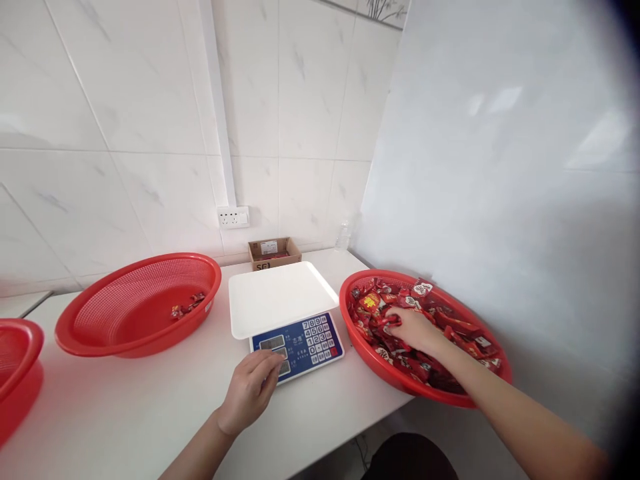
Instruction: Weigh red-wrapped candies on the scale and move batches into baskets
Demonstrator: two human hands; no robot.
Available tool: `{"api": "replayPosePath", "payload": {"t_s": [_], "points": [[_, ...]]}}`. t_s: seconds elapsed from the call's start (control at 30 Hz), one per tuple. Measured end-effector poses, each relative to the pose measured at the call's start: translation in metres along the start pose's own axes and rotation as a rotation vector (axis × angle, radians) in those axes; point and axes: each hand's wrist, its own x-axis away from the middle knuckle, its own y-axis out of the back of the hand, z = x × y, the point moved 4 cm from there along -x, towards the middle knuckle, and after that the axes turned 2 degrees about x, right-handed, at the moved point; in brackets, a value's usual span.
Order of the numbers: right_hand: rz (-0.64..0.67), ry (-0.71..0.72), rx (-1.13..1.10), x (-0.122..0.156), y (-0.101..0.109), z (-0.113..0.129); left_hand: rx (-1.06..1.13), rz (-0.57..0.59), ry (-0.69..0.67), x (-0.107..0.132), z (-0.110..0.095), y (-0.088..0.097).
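My right hand (415, 329) reaches into the red plastic basket (373, 370) on the right, its bent fingers closed on a red-wrapped packet (393, 320). Many shiny red packets (463, 327), some with white or yellow print, fill that basket around it. Over the display end of a blue-and-white electronic scale (300, 347) is my left hand (253, 388), fingers curled together; whatever they hold, if anything, is hidden. The scale's white weighing tray (280, 297) bears nothing.
Left of the scale, a second red basket (100, 327) holds several small red-wrapped pieces (187, 307). Another red basket (23, 380) is cut off at the left edge. Behind the scale stand a small cardboard box (275, 253) and a clear plastic container (344, 235), near the tiled wall.
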Motion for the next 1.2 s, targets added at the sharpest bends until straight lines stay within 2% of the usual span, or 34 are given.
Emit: {"api": "replayPosePath", "payload": {"t_s": [0.07, 0.13, 0.23, 0.3, 0.37, 0.5, 0.63, 0.77, 1.03, 1.13, 1.2], "points": [[-0.086, -0.060, -0.113, -0.007, 0.017, -0.002, 0.006, -0.011, 0.021, 0.004, 0.004, 0.004], [-0.136, -0.080, -0.347, -0.015, 0.031, 0.006, 0.022, -0.024, 0.043, 0.007, 0.007, 0.005], [-0.053, -0.081, -0.711, -0.028, 0.033, 0.038, 0.048, -0.038, 0.075, 0.009, 0.009, 0.006], [0.019, -0.054, -0.826, -0.038, 0.027, 0.071, 0.058, -0.033, 0.092, 0.010, 0.009, 0.004], [0.054, 0.052, -0.811, -0.049, 0.017, 0.109, 0.063, -0.023, 0.110, 0.012, 0.010, 0.003], [0.089, 0.274, -0.576, -0.067, -0.010, 0.179, 0.059, -0.014, 0.136, 0.015, 0.013, 0.003], [0.154, 0.352, -0.503, -0.077, -0.030, 0.216, 0.047, -0.022, 0.156, 0.016, 0.017, 0.005], [0.216, 0.326, -0.507, -0.082, -0.031, 0.225, 0.037, -0.039, 0.187, 0.016, 0.019, 0.007], [0.246, 0.274, -0.689, -0.073, -0.028, 0.228, 0.061, -0.038, 0.171, 0.015, 0.016, 0.008], [0.215, 0.270, -0.706, -0.069, -0.018, 0.209, 0.083, -0.043, 0.179, 0.014, 0.016, 0.010], [0.153, 0.278, -0.604, -0.066, -0.002, 0.183, 0.091, -0.048, 0.188, 0.013, 0.015, 0.012]]}}
